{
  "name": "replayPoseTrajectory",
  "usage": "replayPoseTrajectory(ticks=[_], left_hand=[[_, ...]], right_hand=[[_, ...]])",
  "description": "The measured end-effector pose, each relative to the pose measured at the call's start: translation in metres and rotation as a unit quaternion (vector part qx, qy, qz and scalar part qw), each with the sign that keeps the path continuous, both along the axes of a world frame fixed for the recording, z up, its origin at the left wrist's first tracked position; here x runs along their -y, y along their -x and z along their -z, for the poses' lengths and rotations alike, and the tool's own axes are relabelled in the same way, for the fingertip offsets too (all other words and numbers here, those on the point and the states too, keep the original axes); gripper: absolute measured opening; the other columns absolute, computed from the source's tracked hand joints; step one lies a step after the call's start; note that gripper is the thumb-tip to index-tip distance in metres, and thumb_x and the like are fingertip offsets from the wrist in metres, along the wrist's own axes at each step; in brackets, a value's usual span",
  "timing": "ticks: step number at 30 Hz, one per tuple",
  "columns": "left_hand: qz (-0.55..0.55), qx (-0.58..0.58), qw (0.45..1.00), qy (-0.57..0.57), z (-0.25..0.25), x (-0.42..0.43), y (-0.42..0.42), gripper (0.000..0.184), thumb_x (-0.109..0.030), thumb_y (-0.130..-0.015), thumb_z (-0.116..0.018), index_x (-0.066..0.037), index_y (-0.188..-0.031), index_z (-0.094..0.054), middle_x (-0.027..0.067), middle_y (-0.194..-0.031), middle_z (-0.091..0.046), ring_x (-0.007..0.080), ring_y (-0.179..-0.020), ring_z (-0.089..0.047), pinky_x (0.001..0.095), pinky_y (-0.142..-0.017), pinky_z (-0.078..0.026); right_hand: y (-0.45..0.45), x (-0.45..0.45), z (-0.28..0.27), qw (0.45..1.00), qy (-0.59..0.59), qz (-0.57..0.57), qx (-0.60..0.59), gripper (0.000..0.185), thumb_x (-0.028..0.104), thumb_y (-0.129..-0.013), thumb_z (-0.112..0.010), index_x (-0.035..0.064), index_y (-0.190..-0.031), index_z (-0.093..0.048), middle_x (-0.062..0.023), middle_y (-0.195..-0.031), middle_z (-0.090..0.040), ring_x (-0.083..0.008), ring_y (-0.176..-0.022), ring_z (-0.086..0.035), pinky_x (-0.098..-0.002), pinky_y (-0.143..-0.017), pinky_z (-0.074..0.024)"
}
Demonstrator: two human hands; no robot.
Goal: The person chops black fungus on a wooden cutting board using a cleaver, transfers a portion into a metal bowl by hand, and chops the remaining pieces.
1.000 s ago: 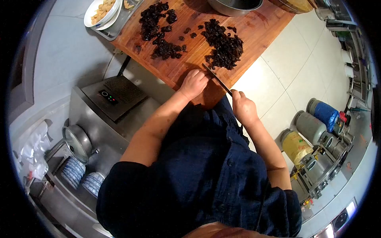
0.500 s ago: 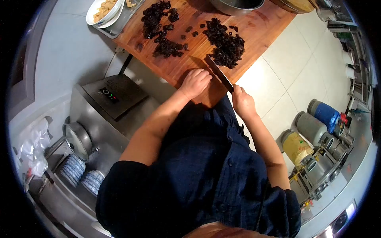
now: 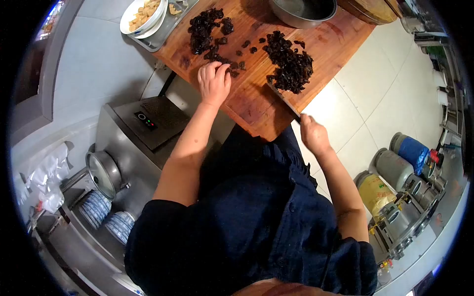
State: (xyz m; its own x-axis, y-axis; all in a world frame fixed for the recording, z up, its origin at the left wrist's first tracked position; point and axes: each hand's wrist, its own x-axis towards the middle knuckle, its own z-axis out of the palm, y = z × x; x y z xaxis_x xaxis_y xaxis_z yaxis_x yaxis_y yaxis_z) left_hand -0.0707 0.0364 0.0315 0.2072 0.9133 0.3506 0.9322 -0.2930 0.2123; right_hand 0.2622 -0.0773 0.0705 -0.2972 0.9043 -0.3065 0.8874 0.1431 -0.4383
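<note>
Many dark pieces (image 3: 201,35), likely soft, slippery and best pinched loosely, lie by the half-open left hand (image 3: 215,88) as the right hand (image 3: 314,135) grips a knife (image 3: 285,100) by its handle.

1. We see a knife (image 3: 284,100), its long narrow outline slanting away from our right hand (image 3: 314,134), which grips its handle.
2. We see a dark, glossy, loosely spread left heap (image 3: 202,37), its near end at the fingers of our left hand (image 3: 214,88).
3. We see a denser right heap (image 3: 291,64) of dark, moist-looking pieces, beyond our right hand.
</note>
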Motion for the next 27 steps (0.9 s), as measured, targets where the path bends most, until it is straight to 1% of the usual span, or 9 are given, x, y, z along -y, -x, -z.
replayPoseTrajectory(ticks=[4, 8, 11, 12, 13, 15, 17, 21, 27], left_hand=[[0.024, -0.055, 0.997, 0.044, -0.007, -0.022, -0.010, 0.021, -0.020, -0.085, -0.070, -0.008, -0.102, -0.070, 0.0106, -0.114, -0.053, 0.0305, -0.119, -0.045, 0.0516, -0.110, -0.027], [-0.003, -0.067, 0.997, 0.045, -0.001, -0.033, -0.012, 0.016, -0.019, -0.081, -0.073, -0.006, -0.090, -0.073, 0.0115, -0.107, -0.058, 0.0302, -0.117, -0.048, 0.0530, -0.110, -0.028], [0.001, 0.004, 1.000, 0.000, -0.005, -0.033, -0.017, 0.014, -0.017, -0.083, -0.070, -0.006, -0.091, -0.073, 0.0089, -0.107, -0.058, 0.0294, -0.113, -0.049, 0.0493, -0.105, -0.033], [0.013, 0.046, 0.999, 0.014, -0.011, -0.027, -0.025, 0.010, -0.013, -0.084, -0.068, -0.006, -0.089, -0.072, 0.0068, -0.105, -0.060, 0.0281, -0.107, -0.053, 0.0436, -0.096, -0.040], [0.043, 0.093, 0.993, 0.053, -0.016, -0.022, -0.033, 0.010, -0.013, -0.085, -0.066, -0.005, -0.091, -0.071, 0.0074, -0.098, -0.062, 0.0277, -0.097, -0.057, 0.0399, -0.086, -0.046], [0.030, 0.193, 0.955, 0.225, -0.024, -0.002, -0.057, 0.013, -0.013, -0.085, -0.065, -0.004, -0.094, -0.069, 0.0112, -0.094, -0.063, 0.0296, -0.089, -0.061, 0.0401, -0.078, -0.049], [-0.008, 0.286, 0.925, 0.249, -0.015, 0.017, -0.077, 0.015, -0.013, -0.085, -0.065, -0.004, -0.096, -0.067, 0.0141, -0.093, -0.064, 0.0312, -0.086, -0.062, 0.0412, -0.075, -0.050], [0.119, 0.119, 0.971, 0.171, 0.011, 0.037, -0.091, 0.015, -0.013, -0.083, -0.066, -0.005, -0.096, -0.067, 0.0095, -0.094, -0.062, 0.0293, -0.090, -0.060, 0.0415, -0.083, -0.048], [0.213, 0.104, 0.968, 0.086, 0.022, 0.064, -0.087, 0.020, -0.012, -0.083, -0.066, -0.007, -0.102, -0.065, 0.0076, -0.103, -0.059, 0.0280, -0.099, -0.057, 0.0410, -0.086, -0.047]], right_hand=[[0.005, -0.029, -0.007, 0.998, -0.008, 0.046, 0.047, 0.023, 0.006, -0.087, -0.047, 0.0033, -0.110, -0.050, -0.0237, -0.095, -0.063, -0.0399, -0.075, -0.066, -0.0459, -0.064, -0.0552], [0.008, -0.024, 0.004, 0.997, -0.016, 0.057, 0.043, 0.024, 0.007, -0.087, -0.047, 0.0044, -0.111, -0.051, -0.0233, -0.098, -0.062, -0.0401, -0.076, -0.066, -0.0460, -0.064, -0.0556], [0.009, -0.023, 0.004, 0.997, -0.022, 0.065, 0.033, 0.026, 0.007, -0.087, -0.047, 0.0048, -0.112, -0.051, -0.0237, -0.099, -0.062, -0.0405, -0.075, -0.066, -0.0464, -0.063, -0.0554], [0.009, -0.023, 0.005, 0.997, -0.024, 0.068, 0.032, 0.026, 0.007, -0.086, -0.047, 0.0048, -0.112, -0.051, -0.0238, -0.099, -0.062, -0.0405, -0.075, -0.066, -0.0464, -0.063, -0.0553], [0.008, -0.022, 0.005, 0.997, -0.024, 0.071, 0.031, 0.027, 0.007, -0.086, -0.047, 0.0049, -0.112, -0.051, -0.0239, -0.099, -0.062, -0.0406, -0.075, -0.066, -0.0465, -0.063, -0.0553], [0.007, -0.021, 0.005, 0.997, -0.023, 0.072, 0.022, 0.027, 0.006, -0.086, -0.047, 0.0047, -0.112, -0.051, -0.0243, -0.099, -0.061, -0.0409, -0.074, -0.065, -0.0467, -0.063, -0.0552], [0.006, -0.021, 0.005, 0.997, -0.021, 0.072, 0.017, 0.026, 0.006, -0.086, -0.046, 0.0045, -0.112, -0.052, -0.0245, -0.099, -0.061, -0.0411, -0.074, -0.065, -0.0468, -0.063, -0.0551], [0.005, -0.022, 0.008, 0.997, -0.031, 0.072, 0.005, 0.025, 0.007, -0.086, -0.046, 0.0043, -0.111, -0.052, -0.0249, -0.098, -0.061, -0.0415, -0.075, -0.065, -0.0470, -0.063, -0.0548], [0.007, -0.014, 0.003, 0.996, -0.031, 0.079, -0.022, 0.022, 0.008, -0.088, -0.049, 0.0026, -0.110, -0.052, -0.0245, -0.090, -0.062, -0.0424, -0.072, -0.064, -0.0480, -0.063, -0.0540]])
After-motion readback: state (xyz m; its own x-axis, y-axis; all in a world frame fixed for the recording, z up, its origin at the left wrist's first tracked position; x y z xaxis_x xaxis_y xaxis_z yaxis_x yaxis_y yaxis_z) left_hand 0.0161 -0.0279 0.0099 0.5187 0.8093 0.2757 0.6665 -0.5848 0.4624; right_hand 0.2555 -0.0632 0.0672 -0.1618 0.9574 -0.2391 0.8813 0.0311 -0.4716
